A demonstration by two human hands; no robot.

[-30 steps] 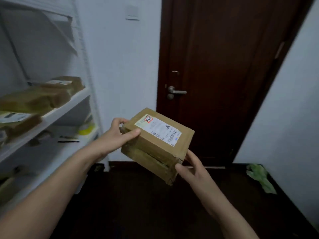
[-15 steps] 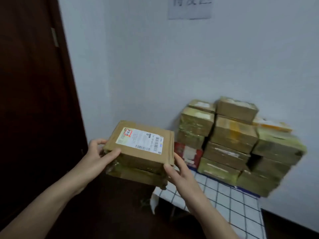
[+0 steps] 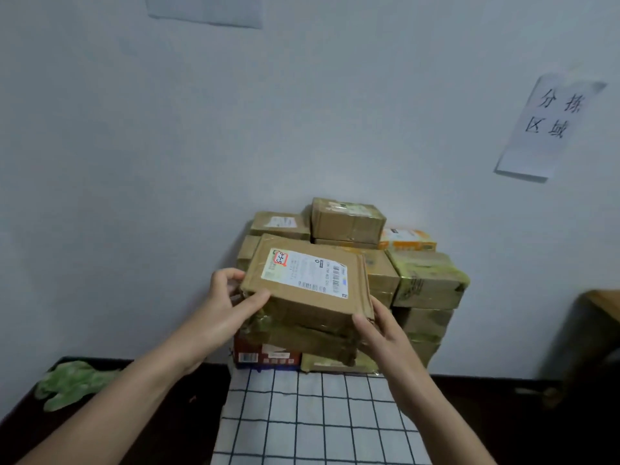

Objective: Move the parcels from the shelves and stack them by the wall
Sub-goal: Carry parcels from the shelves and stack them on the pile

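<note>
I held the labelled parcel [image 3: 310, 305] gripped at its near corners by my left hand [image 3: 228, 308] and right hand [image 3: 382, 333], off the floor. Just beyond the grip, the stack [image 3: 429, 280] against the wall [image 3: 167, 162] already held many boxes; this one awaited placing, I judged.

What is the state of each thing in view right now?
Labelled parcel, held in the air, not yet set down.
Left hand, grips the parcel's near left corner.
Right hand, holds the parcel's near right corner.
Parcel stack, piled in layers against the wall.
Checked cloth, spread flat up to the stack.
Paper sign, stuck on the wall.
</note>
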